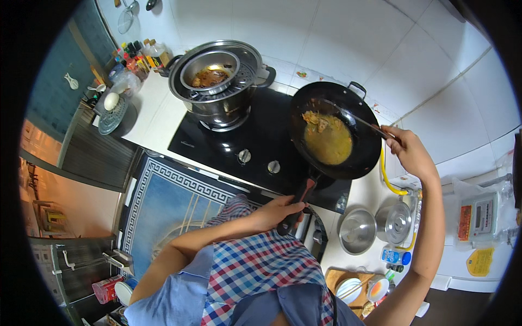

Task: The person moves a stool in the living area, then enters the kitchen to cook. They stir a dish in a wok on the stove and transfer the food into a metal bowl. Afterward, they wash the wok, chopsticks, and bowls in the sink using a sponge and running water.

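Observation:
My left hand grips the black and red handle of a black wok. The wok sits tilted over the right side of the glass-topped gas stove. Yellowish liquid pools in it, with cooked pieces along the far side. My right hand, above the wok's right rim, holds a long-handled cooking utensil that reaches inside; its head is hard to make out. On the left burner stands a steel steamer pot, which carries a steel bowl of brown sauce.
Bottles crowd the counter's left end near a grey strainer lid with an egg-shaped white item on it. At right are a steel bowl, a lidded steel pot, a yellow gas hose and a cutting board bearing dishes.

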A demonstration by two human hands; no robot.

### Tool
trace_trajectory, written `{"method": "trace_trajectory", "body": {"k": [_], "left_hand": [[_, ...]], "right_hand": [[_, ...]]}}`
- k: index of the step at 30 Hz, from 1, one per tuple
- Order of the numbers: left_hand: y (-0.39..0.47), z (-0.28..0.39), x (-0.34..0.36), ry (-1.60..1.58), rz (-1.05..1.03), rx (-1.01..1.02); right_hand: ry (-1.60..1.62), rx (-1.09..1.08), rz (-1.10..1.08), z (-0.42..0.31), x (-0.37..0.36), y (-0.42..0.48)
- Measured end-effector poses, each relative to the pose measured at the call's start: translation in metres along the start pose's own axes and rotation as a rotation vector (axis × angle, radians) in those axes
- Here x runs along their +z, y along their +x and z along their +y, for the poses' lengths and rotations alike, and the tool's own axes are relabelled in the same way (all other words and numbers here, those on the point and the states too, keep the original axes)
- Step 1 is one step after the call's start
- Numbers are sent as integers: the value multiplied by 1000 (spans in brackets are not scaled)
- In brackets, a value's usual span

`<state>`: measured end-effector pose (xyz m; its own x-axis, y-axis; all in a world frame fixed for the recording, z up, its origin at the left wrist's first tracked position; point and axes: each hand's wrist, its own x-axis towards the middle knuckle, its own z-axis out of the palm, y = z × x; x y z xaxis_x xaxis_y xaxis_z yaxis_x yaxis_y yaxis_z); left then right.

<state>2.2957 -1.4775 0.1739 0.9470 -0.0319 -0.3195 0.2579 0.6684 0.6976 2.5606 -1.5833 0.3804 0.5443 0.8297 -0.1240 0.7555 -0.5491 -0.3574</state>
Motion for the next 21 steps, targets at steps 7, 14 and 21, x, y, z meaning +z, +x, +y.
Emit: {"method": "trace_trajectory", "body": {"k": [7, 14, 21], "left_hand": [[1, 5, 7, -63, -23, -49], [2, 4, 5, -33, -45, -48], [-1, 7, 0, -26, -46, -49]], "right_hand": [[-182, -169, 177, 37, 40, 18], [-129, -244, 55, 65, 44, 2], [-305, -158, 126, 40, 31, -10]]}}
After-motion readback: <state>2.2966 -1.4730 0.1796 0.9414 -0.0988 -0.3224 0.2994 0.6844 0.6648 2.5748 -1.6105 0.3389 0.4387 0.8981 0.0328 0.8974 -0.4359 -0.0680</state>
